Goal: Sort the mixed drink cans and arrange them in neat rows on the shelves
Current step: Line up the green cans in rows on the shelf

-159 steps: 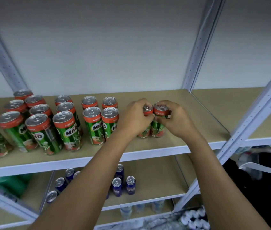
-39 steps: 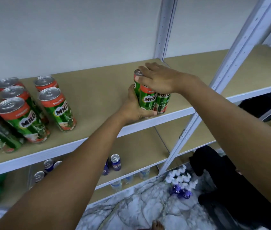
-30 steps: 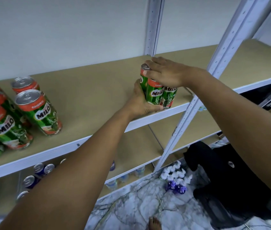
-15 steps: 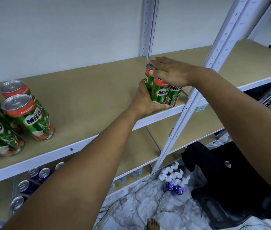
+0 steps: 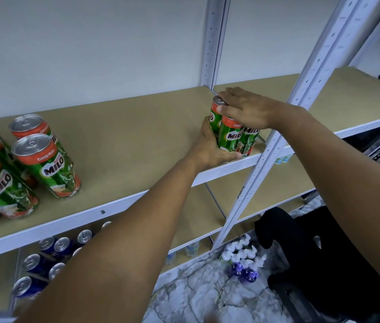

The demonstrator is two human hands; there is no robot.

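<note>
Together, the left hand [image 5: 214,149] grasps the Milo cans [image 5: 232,138] from nine o'clock while the right hand [image 5: 247,108] lies flat on their lids.

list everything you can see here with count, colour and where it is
held Milo cans: three showing, green and red, right end of the top shelf
other Milo cans: at least five, green and red, left end
top shelf: one, tan board with white edge
blue cans: several, shelf below, left
spray bottles: a cluster, white and purple, on the marble floor
left hand: grips the cans' side
right hand: rests on their tops
</note>
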